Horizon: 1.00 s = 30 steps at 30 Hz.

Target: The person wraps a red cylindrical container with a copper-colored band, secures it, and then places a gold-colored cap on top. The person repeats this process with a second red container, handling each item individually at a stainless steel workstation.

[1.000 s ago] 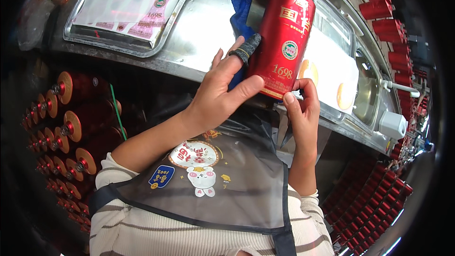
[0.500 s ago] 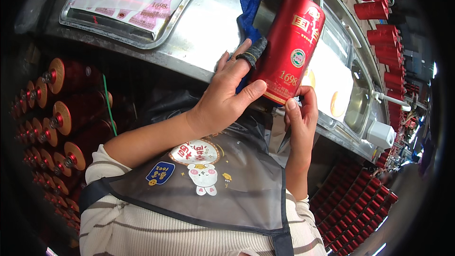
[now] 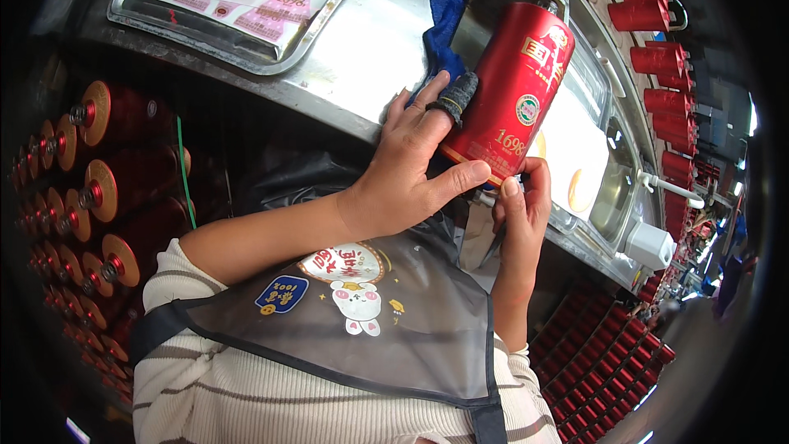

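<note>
A glossy red bottle (image 3: 514,86) with gold print and a round green-and-white emblem leans over the bench edge, its neck pointing away from me. My left hand (image 3: 411,144) holds it from the left side. A dark grey cover wraps one finger, which presses on the bottle's side, and the thumb lies across the base edge. At the base's right corner, my right hand (image 3: 526,205) pinches the rim between thumb and bent forefinger. Something dark and pointed shows below the right fingers, too hidden to name. A blue cloth (image 3: 444,29) lies just left of the bottle.
A metal tray (image 3: 308,45) with pink printed sheets stands on the steel bench (image 3: 374,57) at the left. Stacked red bottles (image 3: 123,189) fill the lower left, more (image 3: 604,353) the lower right. Several red bottles (image 3: 662,62) line the far right, beyond a white plastic container (image 3: 649,244).
The whole view has shifted slightly, bench and bottle moving right and down in the picture. My left thumb has slid along the base edge toward my right thumb.
</note>
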### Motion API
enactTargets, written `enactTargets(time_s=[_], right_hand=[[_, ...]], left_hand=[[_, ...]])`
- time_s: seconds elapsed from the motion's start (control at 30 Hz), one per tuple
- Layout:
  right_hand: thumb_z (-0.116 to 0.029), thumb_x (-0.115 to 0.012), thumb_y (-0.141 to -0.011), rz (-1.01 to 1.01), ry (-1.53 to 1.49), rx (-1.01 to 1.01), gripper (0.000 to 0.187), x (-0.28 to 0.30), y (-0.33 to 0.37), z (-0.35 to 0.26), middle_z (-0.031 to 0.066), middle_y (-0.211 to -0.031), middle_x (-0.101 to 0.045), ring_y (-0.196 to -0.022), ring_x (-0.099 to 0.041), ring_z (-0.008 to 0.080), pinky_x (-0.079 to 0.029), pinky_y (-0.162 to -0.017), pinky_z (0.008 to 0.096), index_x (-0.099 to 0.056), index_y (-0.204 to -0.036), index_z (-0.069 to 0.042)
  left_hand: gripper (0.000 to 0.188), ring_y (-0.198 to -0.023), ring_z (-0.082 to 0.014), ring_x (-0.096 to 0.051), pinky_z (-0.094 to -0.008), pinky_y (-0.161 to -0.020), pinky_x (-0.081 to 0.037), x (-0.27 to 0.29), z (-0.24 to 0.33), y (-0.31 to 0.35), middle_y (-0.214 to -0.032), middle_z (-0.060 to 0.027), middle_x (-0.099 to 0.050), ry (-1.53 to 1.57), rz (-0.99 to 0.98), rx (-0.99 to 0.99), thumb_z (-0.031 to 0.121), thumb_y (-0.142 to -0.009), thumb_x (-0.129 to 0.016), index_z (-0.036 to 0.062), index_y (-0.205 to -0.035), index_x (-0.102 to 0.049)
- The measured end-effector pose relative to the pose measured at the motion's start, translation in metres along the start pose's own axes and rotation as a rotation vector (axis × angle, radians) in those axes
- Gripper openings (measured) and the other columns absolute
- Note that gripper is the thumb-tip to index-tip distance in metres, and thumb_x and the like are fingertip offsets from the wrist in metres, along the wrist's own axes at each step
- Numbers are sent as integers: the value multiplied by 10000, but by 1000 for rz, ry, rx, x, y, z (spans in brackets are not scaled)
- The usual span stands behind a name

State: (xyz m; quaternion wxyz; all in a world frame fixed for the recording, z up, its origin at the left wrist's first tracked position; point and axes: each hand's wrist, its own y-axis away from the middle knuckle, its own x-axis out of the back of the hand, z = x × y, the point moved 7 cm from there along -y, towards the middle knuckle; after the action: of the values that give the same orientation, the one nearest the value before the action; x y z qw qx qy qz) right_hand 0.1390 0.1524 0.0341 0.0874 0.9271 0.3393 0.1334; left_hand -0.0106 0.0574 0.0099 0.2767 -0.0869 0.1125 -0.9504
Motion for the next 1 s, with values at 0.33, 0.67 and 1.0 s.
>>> enactTargets(time_s=[0.33,0.67,1.0], right_hand=[[-275,-612,-975,61,56,73,270,-4,-1,-2,-58,-700,-459,-514,-363,2,-265,-451,164,-488,-1091,-65],[-197,-640,-985,-23,22,31,234,0,-2,3,2,-914,-564,-743,-490,23,-382,-644,170,-456,-1041,-64],[-250,-653,-982,-3,60,74,273,2,-3,3,0,-942,-493,-770,-458,26,-369,-637,184,-461,-1020,-59]], left_hand=[[300,-1468,-401,-294,-539,-1179,-149,-3,-21,5,-1452,-274,-459,264,14,110,206,-992,-564,-24,-1183,-541],[291,-1441,-531,-278,-694,-1131,-114,18,30,32,-1559,-333,-296,-330,-77,-236,275,-900,-682,-14,-925,-703],[424,-1438,-556,-245,-690,-1138,-80,19,2,47,-1559,-386,-224,-485,-69,-109,364,-926,-664,-30,-771,-656]])
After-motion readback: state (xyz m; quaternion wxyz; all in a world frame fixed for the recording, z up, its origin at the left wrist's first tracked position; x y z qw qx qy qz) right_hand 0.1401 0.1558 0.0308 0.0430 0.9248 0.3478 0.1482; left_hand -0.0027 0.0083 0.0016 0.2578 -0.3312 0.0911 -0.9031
